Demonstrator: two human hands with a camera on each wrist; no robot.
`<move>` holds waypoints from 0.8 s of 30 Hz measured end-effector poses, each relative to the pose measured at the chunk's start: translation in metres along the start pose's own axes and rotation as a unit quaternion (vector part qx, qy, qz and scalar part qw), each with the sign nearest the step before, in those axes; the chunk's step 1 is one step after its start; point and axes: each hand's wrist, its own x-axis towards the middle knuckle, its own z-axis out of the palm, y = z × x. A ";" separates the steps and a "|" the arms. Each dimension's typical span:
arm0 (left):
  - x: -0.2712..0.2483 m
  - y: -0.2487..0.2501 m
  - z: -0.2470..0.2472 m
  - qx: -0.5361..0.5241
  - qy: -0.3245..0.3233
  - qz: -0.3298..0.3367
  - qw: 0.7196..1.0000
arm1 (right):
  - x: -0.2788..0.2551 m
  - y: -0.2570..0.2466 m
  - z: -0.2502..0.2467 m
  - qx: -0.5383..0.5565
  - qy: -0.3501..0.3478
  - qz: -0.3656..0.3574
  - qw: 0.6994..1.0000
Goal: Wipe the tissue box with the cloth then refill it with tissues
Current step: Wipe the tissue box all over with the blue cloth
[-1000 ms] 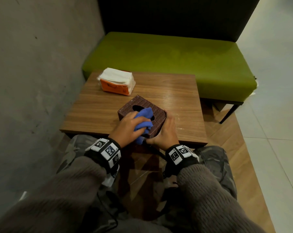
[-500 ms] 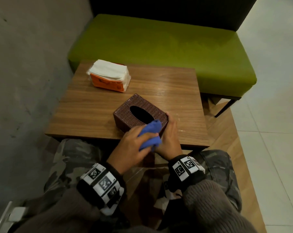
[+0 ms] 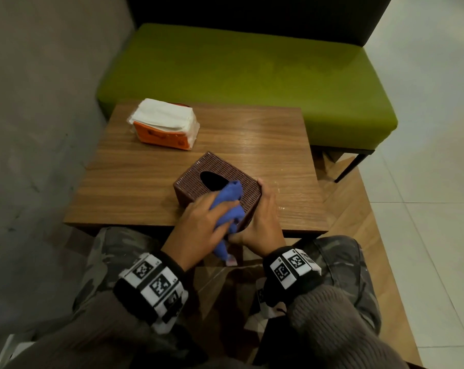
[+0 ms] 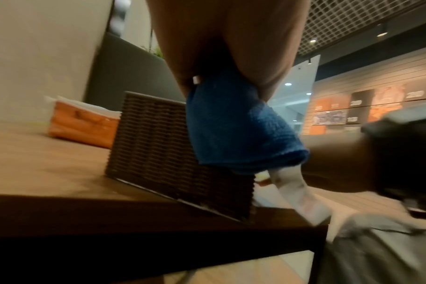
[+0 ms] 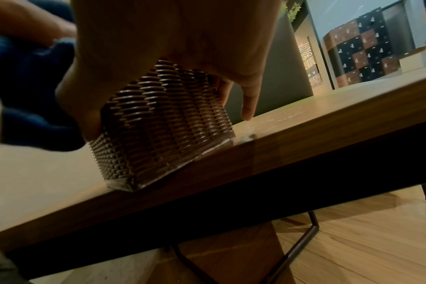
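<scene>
- The grey concrete wall point(image 3: 39, 129) stands at the far left, next to the low rectangular wooden table point(image 3: 135, 187).
- The orange soft pack of white paper tissues point(image 3: 164, 127) lies on the far left part of the table, well apart from the box. The white tissues show on its top.
- The left hand point(image 3: 198, 230) grips the bunched blue cloth point(image 3: 229, 201). Its fingers are curled round the cloth, and the cloth is pressed on the top and the near side of the box. One end of the cloth hangs down past the near edge of the table, with a small white label at its tip.
- The brown woven rectangular tissue box point(image 3: 196, 179) stands on the near right part of the table, close to the near edge and turned at an angle. The oval opening in its top is dark, and the cloth covers the near end of it.
- The right hand point(image 3: 262, 222) holds the box at its right side. The thumb lies on the near face and the fingers point(image 5: 249, 103) reach along the right face, nearly straight, with one fingertip just at the table.
- The green cushioned bench with dark back point(image 3: 252, 75) stands behind the table, and the pale tiled floor point(image 3: 425, 182) is at the right.
</scene>
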 end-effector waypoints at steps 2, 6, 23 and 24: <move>0.011 -0.011 -0.006 -0.016 0.053 -0.075 0.996 | 0.001 -0.001 0.000 0.000 -0.001 0.011 1.000; 0.011 0.008 -0.001 0.049 -0.007 0.041 0.998 | -0.001 0.000 0.000 0.043 -0.019 0.043 0.998; 0.067 0.024 0.010 0.124 -0.075 0.023 0.989 | 0.003 0.006 0.005 0.008 -0.032 0.044 0.998; 0.074 0.018 0.008 0.124 -0.055 -0.015 0.991 | 0.003 0.005 0.004 0.013 -0.022 0.044 0.999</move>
